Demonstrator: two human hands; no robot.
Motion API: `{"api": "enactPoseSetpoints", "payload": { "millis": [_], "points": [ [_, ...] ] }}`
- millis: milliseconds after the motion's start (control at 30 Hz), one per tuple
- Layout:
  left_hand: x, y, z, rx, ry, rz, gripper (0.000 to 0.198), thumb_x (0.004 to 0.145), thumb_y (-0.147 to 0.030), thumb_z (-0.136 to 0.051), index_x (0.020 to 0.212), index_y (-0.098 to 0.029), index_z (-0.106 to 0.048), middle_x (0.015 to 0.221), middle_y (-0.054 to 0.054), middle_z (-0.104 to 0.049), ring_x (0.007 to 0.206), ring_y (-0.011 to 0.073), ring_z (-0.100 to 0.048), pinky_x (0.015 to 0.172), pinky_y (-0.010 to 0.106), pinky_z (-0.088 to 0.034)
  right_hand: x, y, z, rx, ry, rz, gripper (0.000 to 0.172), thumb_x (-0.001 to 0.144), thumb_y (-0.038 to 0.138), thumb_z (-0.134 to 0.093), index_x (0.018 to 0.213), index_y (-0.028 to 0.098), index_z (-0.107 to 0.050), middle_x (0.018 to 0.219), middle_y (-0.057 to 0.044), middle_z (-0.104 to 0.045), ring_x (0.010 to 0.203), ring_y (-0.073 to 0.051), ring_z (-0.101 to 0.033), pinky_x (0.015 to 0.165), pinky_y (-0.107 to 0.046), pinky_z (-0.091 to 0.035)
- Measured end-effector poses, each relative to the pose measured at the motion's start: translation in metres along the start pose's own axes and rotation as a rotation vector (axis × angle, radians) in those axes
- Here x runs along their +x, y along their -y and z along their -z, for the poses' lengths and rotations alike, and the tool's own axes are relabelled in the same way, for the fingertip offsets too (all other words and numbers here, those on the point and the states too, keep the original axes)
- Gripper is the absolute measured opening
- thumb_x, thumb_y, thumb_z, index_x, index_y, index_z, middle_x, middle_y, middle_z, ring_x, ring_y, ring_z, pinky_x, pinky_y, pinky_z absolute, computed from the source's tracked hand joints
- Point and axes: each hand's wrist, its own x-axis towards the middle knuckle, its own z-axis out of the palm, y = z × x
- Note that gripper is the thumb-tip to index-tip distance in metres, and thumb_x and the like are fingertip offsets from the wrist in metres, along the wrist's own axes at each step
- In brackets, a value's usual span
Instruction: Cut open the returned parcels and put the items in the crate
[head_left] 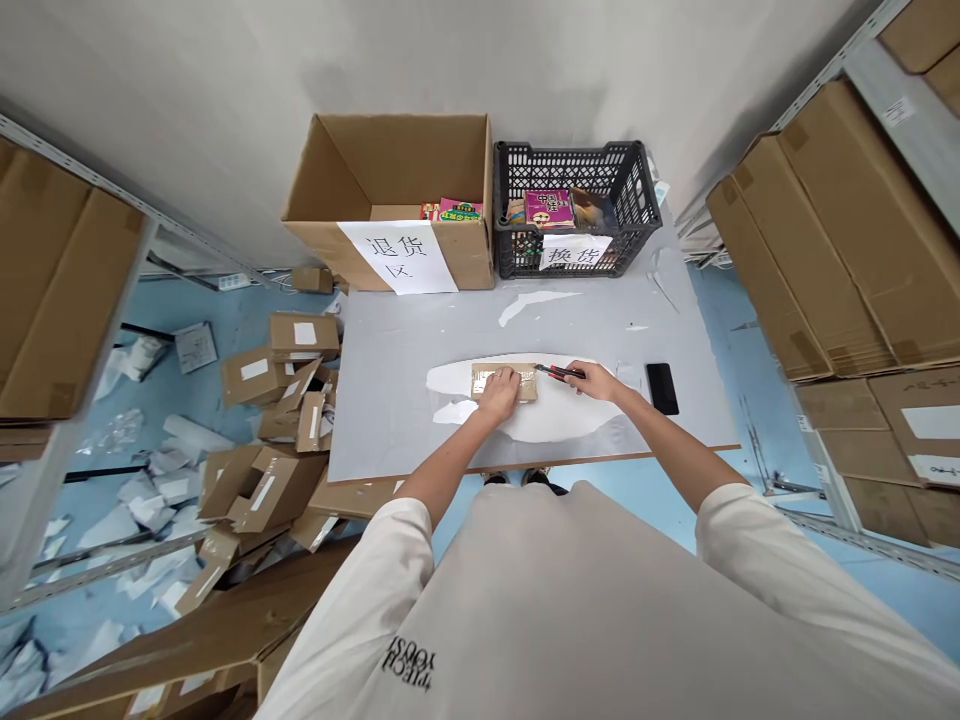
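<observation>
A small brown cardboard box (528, 388) with shiny clear tape on top lies flat on the table. My left hand (501, 393) presses on it from above, fingers curled over its middle, holding it in place. A black and red utility knife (556, 372) is gripped in my right hand (592, 381), just right of the box. Its tip points left at the box's upper right edge; whether it touches I cannot tell. Beneath the box is a worn white patch (540, 425) of the grey table top (397, 330).
At the table's back stand a large open carton (322, 240) and a black plastic crate (637, 235), both holding colourful packages. A black phone (662, 388) lies to the right. Opened cardboard boxes (259, 375) crowd the left floor. Shelves with large cartons (825, 230) flank both sides.
</observation>
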Motion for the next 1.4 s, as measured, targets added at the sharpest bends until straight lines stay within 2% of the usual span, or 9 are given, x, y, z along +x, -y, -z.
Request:
{"api": "enactPoseSetpoints", "payload": {
  "millis": [133,300,567,767,833,933,1067,1200,1400],
  "points": [
    [-0.001,0.001,-0.001,0.013,0.0,-0.005,0.039,0.092,-0.01,-0.068,0.127,-0.021,-0.058,0.142,0.018,-0.059,0.137,0.0352,-0.055,0.113,0.048,-0.048,0.01,0.002,0.006,-0.29,0.022,0.111,0.026,0.105,0.04,-0.065,0.121,0.028,-0.082,0.116,-0.006,-0.085,0.102,-0.027,-0.076,0.086,-0.032,-0.055],
    [-0.003,0.001,-0.003,0.022,-0.01,-0.008,0.043,0.09,-0.008,-0.067,0.129,-0.021,-0.056,0.142,0.018,-0.06,0.136,0.0351,-0.055,0.115,0.047,-0.048,0.024,0.01,0.005,-0.507,0.093,0.129,0.035,0.111,0.037,-0.057,0.136,0.027,-0.08,0.134,-0.009,-0.082,0.114,-0.029,-0.075,0.089,-0.033,-0.053],
    [-0.003,0.002,-0.005,0.027,-0.005,0.008,0.044,0.09,-0.008,-0.065,0.13,-0.022,-0.054,0.143,0.017,-0.059,0.136,0.0341,-0.056,0.114,0.048,-0.048,0.049,0.033,0.003,-0.646,0.252,0.205,0.033,0.111,0.03,-0.054,0.131,0.027,-0.08,0.13,-0.009,-0.082,0.114,-0.028,-0.073,0.087,-0.033,-0.047],
    [-0.001,0.002,-0.003,0.032,0.004,0.01,0.043,0.092,-0.013,-0.069,0.131,-0.022,-0.053,0.144,0.016,-0.059,0.138,0.034,-0.055,0.118,0.048,-0.048,0.065,0.026,0.004,-0.415,0.173,0.201,0.004,0.095,0.024,-0.08,0.094,0.029,-0.081,0.096,-0.007,-0.079,0.102,-0.03,-0.072,0.088,-0.035,-0.044],
    [-0.002,0.003,-0.003,0.022,0.004,0.009,0.044,0.092,-0.012,-0.07,0.131,-0.023,-0.053,0.144,0.015,-0.058,0.139,0.0333,-0.055,0.119,0.047,-0.047,0.067,0.02,0.006,-0.314,0.195,0.139,0.009,0.089,0.022,-0.085,0.089,0.03,-0.081,0.087,-0.006,-0.077,0.095,-0.03,-0.071,0.084,-0.035,-0.044],
    [-0.003,0.004,-0.004,0.003,0.003,0.004,0.047,0.09,-0.01,-0.071,0.131,-0.024,-0.053,0.145,0.014,-0.058,0.141,0.0328,-0.054,0.12,0.047,-0.047,0.066,0.011,0.011,-0.232,0.254,0.057,0.008,0.086,0.026,-0.086,0.092,0.03,-0.084,0.086,-0.004,-0.078,0.086,-0.027,-0.069,0.078,-0.034,-0.044],
    [-0.003,0.004,-0.006,-0.023,0.001,0.016,0.047,0.09,-0.009,-0.068,0.133,-0.023,-0.053,0.147,0.016,-0.056,0.143,0.0332,-0.052,0.121,0.047,-0.046,0.051,-0.002,0.011,-0.113,0.332,0.022,0.018,0.088,0.044,-0.082,0.097,0.028,-0.084,0.08,-0.001,-0.076,0.075,-0.021,-0.063,0.068,-0.031,-0.045],
    [-0.004,0.003,-0.007,-0.036,0.006,0.018,0.047,0.091,-0.009,-0.067,0.133,-0.023,-0.053,0.145,0.015,-0.057,0.142,0.0329,-0.052,0.12,0.046,-0.046,0.025,-0.013,0.002,0.017,0.316,-0.033,0.033,0.085,0.057,-0.081,0.096,0.026,-0.082,0.071,0.001,-0.069,0.067,-0.019,-0.057,0.061,-0.028,-0.043],
    [-0.007,0.001,-0.007,-0.018,-0.03,-0.013,0.047,0.09,-0.01,-0.068,0.133,-0.023,-0.053,0.145,0.016,-0.057,0.141,0.0341,-0.052,0.12,0.048,-0.045,0.006,-0.005,-0.012,0.087,0.287,-0.105,0.036,0.09,0.058,-0.073,0.103,0.025,-0.079,0.073,0.002,-0.067,0.062,-0.016,-0.052,0.056,-0.026,-0.038]
  ]
}}
